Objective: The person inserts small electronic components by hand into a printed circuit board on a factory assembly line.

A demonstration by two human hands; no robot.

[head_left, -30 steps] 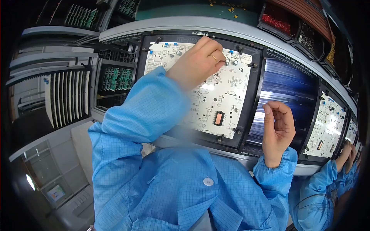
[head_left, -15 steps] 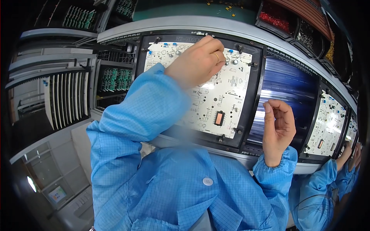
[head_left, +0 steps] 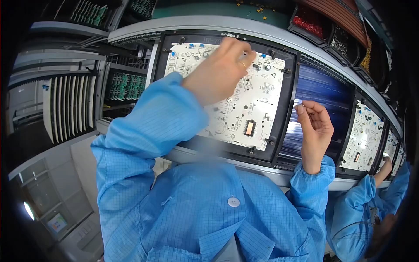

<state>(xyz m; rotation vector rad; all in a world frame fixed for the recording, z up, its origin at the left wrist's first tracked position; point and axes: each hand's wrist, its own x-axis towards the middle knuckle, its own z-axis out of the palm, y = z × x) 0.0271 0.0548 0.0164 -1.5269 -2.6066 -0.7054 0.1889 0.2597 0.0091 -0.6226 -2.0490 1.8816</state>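
My left hand (head_left: 220,70) is over the upper middle of a white circuit board (head_left: 235,105), a ring on one finger. Its fingers are curled together near the board's far edge, and whatever they hold is too small or hidden to name. The board lies in a black frame (head_left: 283,98) with dark clips. Blue parts, round capacitors and a black chip with a copper-coloured top (head_left: 250,128) sit on it. To the right, my right hand (head_left: 316,131) is raised above a dark blue shiny gap, thumb and forefinger pinched on something tiny that I cannot make out.
Further right along the rail lies another framed white board (head_left: 363,137), where a co-worker's hand (head_left: 384,168) reaches in. Bins of red parts (head_left: 309,24), silvery parts and yellow parts stand at the back right. Racks with green boards (head_left: 126,86) and upright panels (head_left: 72,107) are at left.
My left hand's fingers have shifted slightly over the board, and a small opening now shows between them. My right hand keeps its pinch. The co-worker's hand has moved toward the board on the right.
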